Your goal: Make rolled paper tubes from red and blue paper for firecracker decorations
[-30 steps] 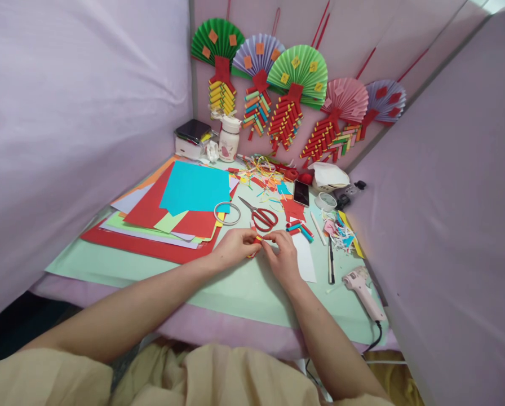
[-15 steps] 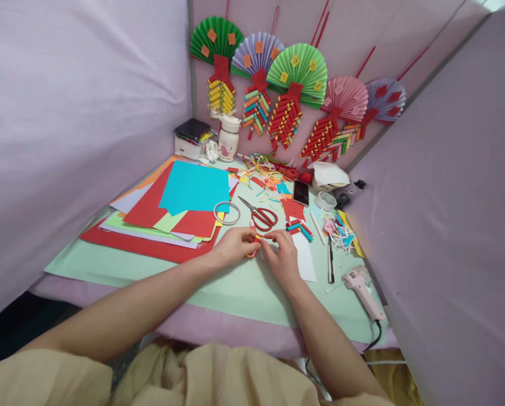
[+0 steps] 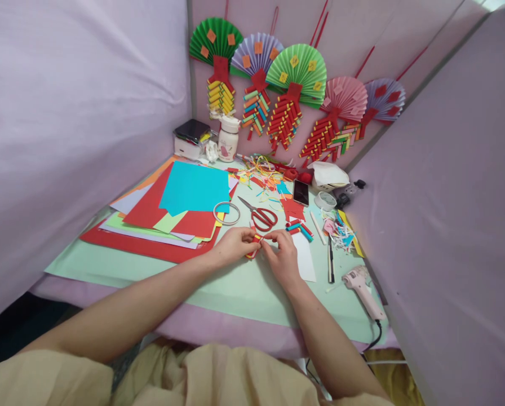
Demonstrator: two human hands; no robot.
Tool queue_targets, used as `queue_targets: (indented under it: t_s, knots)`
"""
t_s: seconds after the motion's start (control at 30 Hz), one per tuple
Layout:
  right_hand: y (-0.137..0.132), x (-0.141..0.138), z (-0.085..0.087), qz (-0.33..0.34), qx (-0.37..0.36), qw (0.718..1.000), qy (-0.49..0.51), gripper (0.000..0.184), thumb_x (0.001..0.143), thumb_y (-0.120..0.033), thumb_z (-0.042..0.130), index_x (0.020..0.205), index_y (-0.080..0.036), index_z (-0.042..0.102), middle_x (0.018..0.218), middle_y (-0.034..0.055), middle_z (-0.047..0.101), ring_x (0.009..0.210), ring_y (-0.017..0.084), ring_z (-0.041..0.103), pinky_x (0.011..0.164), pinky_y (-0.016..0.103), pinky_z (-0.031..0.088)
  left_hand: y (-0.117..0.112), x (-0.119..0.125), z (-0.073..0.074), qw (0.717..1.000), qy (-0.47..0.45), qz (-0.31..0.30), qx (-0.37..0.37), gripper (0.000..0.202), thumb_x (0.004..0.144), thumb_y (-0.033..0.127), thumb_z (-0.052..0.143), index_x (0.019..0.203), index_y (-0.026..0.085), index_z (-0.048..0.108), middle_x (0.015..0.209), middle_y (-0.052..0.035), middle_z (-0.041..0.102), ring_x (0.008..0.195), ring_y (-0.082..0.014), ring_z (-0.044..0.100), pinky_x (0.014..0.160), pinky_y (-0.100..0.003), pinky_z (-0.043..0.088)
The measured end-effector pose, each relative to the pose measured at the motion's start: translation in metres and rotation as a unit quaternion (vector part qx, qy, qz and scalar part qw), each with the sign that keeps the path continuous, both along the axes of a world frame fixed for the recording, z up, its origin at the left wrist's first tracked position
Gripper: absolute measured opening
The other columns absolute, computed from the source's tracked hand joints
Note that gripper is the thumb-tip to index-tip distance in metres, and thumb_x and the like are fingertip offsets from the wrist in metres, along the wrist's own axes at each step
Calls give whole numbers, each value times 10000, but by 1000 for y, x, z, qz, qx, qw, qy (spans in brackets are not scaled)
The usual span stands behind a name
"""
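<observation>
My left hand [image 3: 234, 245] and my right hand [image 3: 283, 256] meet over the pale green mat [image 3: 235, 287], fingertips pinched together. Between them they hold a small red paper roll with a yellow band [image 3: 256, 242]. Both hands are closed on it. Red-handled scissors [image 3: 261, 215] lie just beyond the fingers. A few finished little rolls [image 3: 300, 228] rest to the right of the scissors, next to a white paper strip [image 3: 304, 256].
A stack of coloured paper sheets [image 3: 172, 208] lies at left, with a tape ring [image 3: 226, 213] beside it. A phone [image 3: 301, 192], paper scraps [image 3: 265, 175], pens [image 3: 331, 262] and a glue gun [image 3: 362, 290] lie to the right. Paper fans [image 3: 297, 73] hang on the back wall.
Hardly anything has changed; my fingers shift slightly on the small roll, and the view has nudged a little.
</observation>
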State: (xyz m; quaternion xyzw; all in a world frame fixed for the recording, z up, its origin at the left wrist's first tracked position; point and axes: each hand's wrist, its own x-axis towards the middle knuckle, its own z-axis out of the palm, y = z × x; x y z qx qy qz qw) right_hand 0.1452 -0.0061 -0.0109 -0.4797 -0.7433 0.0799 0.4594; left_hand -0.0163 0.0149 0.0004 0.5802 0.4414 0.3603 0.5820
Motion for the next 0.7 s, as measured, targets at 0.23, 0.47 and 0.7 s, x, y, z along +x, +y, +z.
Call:
queue_targets:
  t_s: [0.23, 0.47, 0.7]
  knots:
    - [0, -1, 1, 4, 5, 1000, -3, 51, 856, -238, 584, 894, -204, 581, 866, 34, 589, 846, 175, 540, 745, 323, 459, 3, -2, -5, 996, -52, -17, -66, 248, 652, 292, 681, 832, 134, 616, 654, -11, 631, 556, -118, 581, 494, -223, 435]
    - [-1, -2, 3, 4, 48, 999, -20, 47, 866, -221, 573, 905, -208, 596, 877, 47, 600, 865, 187, 543, 764, 344, 464, 1, 1, -2, 994, -80, -10, -77, 226, 634, 256, 688, 803, 148, 585, 610, 4, 610, 519, -113, 560, 476, -228, 441]
    - [-2, -2, 1, 6, 37, 999, -26, 57, 874, -215, 562, 906, -209, 608, 869, 44, 613, 862, 189, 541, 770, 342, 457, -1, 2, 1, 997, -59, 9, -55, 198, 625, 222, 665, 796, 140, 609, 595, 14, 608, 515, -103, 552, 483, -217, 427]
